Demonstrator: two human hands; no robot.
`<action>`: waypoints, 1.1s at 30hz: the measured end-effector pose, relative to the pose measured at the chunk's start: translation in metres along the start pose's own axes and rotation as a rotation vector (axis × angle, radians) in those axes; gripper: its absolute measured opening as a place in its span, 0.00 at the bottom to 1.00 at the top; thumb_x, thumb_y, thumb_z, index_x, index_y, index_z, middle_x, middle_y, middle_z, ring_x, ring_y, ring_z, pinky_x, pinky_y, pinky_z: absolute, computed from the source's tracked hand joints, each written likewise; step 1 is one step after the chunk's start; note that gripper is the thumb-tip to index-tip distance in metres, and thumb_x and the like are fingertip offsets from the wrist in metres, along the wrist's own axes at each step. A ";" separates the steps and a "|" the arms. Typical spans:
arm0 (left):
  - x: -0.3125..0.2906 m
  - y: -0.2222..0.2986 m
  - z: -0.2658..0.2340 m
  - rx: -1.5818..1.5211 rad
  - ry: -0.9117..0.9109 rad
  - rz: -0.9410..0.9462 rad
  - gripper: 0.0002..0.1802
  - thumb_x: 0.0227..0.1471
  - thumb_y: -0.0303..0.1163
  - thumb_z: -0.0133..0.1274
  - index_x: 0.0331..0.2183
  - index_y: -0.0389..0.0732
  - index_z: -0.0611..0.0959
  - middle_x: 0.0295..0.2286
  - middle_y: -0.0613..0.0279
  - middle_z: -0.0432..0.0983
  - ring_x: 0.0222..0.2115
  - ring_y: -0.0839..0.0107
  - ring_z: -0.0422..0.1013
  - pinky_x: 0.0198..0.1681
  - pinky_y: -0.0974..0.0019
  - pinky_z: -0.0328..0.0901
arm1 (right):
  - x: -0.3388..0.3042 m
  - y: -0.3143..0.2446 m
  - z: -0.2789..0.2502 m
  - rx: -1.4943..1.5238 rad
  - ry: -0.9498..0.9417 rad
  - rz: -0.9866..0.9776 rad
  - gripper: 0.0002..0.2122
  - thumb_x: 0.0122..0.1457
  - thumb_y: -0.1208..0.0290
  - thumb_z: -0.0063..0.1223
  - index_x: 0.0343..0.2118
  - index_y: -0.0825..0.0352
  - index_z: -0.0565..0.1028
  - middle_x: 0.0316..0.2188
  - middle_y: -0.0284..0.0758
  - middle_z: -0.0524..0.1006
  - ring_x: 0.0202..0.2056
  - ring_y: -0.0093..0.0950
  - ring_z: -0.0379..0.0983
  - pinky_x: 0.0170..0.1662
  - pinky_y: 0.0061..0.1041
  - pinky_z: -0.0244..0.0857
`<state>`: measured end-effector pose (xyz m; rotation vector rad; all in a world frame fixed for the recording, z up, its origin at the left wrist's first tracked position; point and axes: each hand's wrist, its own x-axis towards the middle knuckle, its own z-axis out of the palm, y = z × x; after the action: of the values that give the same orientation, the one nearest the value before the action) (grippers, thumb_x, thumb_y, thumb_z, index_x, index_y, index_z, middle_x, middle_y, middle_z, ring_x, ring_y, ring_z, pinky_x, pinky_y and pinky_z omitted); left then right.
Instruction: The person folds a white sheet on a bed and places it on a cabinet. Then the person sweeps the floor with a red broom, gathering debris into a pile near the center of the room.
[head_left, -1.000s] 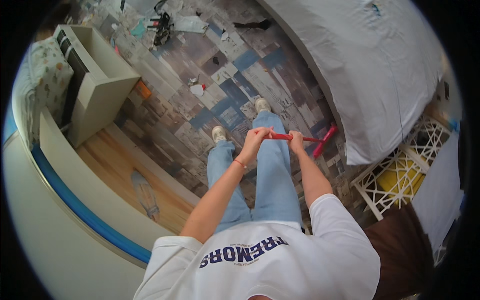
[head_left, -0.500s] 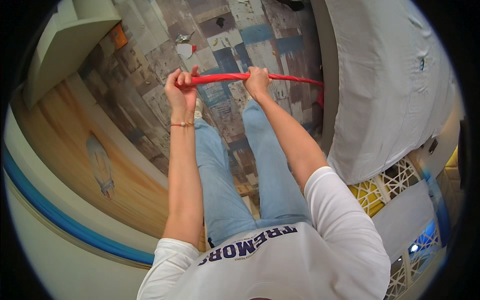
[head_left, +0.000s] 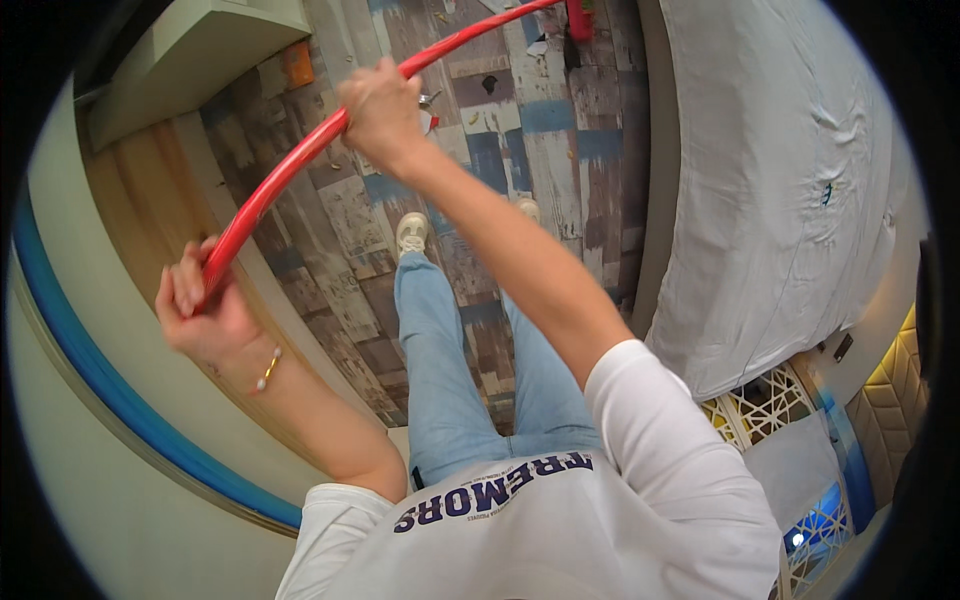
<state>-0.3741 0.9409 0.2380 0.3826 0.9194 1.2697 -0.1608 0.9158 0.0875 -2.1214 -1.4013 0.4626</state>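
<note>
Long red glossy-handled floor tool (head_left: 275, 190) slants over the multicoloured plank-pattern floor (head_left: 350, 215), butt end at lower L, small red head (head_left: 578, 20) up top, nr the pale-grey-sheeted bed (head_left: 770, 200). L hand (head_left: 210, 310), w/ beaded bracelet (head_left: 268, 370) at the wrist, has fingers curled round the butt end; R hand (head_left: 382, 112), a bit blurred, grips the shaft farther up. Small scraps lie about, incl. a dark one (head_left: 489, 84); flat orange item (head_left: 298, 65) sits by the cream box-shaped cabinet (head_left: 205, 50).
</note>
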 end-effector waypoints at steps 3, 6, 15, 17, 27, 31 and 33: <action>-0.016 0.030 -0.006 -0.024 -0.075 -0.051 0.19 0.52 0.22 0.40 0.13 0.49 0.59 0.11 0.68 0.53 0.21 0.72 0.60 0.53 0.52 0.59 | -0.037 -0.033 -0.027 0.036 -0.074 0.052 0.05 0.42 0.70 0.62 0.22 0.62 0.77 0.28 0.32 0.75 0.40 0.36 0.68 0.36 0.45 0.61; -0.030 0.007 -0.009 -0.058 -0.117 -0.230 0.20 0.52 0.23 0.42 0.13 0.50 0.58 0.11 0.70 0.52 0.18 0.74 0.57 0.50 0.54 0.61 | -0.103 -0.005 -0.030 0.144 -0.072 0.235 0.06 0.42 0.70 0.61 0.23 0.62 0.76 0.27 0.34 0.74 0.39 0.38 0.67 0.36 0.45 0.60; -0.082 -0.070 0.084 0.417 -0.119 -0.265 0.21 0.56 0.29 0.46 0.14 0.47 0.60 0.13 0.67 0.55 0.20 0.69 0.63 0.49 0.55 0.65 | -0.164 0.064 -0.047 0.219 -0.048 0.396 0.10 0.48 0.68 0.57 0.17 0.65 0.71 0.22 0.39 0.74 0.29 0.44 0.68 0.32 0.41 0.62; -0.091 -0.040 0.129 0.484 -0.131 -0.090 0.21 0.56 0.30 0.43 0.13 0.47 0.59 0.12 0.66 0.54 0.20 0.66 0.65 0.45 0.53 0.63 | -0.124 0.035 -0.068 0.321 0.076 0.302 0.10 0.48 0.69 0.56 0.16 0.66 0.70 0.21 0.41 0.73 0.29 0.44 0.68 0.33 0.40 0.62; -0.159 -0.003 0.260 0.360 -0.588 0.291 0.21 0.57 0.30 0.38 0.13 0.48 0.58 0.10 0.66 0.55 0.13 0.72 0.59 0.31 0.63 0.55 | -0.046 0.000 -0.209 0.487 0.204 0.057 0.06 0.46 0.73 0.55 0.19 0.67 0.70 0.23 0.41 0.73 0.32 0.43 0.66 0.36 0.40 0.61; -0.132 -0.028 0.247 0.232 -0.501 0.032 0.22 0.57 0.32 0.42 0.13 0.48 0.58 0.10 0.68 0.54 0.12 0.77 0.54 0.29 0.66 0.56 | -0.097 0.043 -0.219 0.385 -0.034 0.182 0.06 0.46 0.71 0.58 0.26 0.65 0.73 0.29 0.40 0.74 0.37 0.44 0.67 0.40 0.41 0.63; -0.110 -0.066 0.232 0.262 -0.338 -0.127 0.23 0.57 0.32 0.44 0.13 0.48 0.58 0.10 0.68 0.54 0.12 0.76 0.54 0.26 0.67 0.55 | -0.135 0.089 -0.195 0.456 0.055 0.193 0.09 0.45 0.69 0.61 0.27 0.65 0.72 0.30 0.41 0.74 0.37 0.45 0.67 0.41 0.41 0.63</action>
<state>-0.1557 0.8731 0.3724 0.7111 0.8065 0.9333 -0.0406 0.7147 0.1850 -1.8788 -0.9521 0.7173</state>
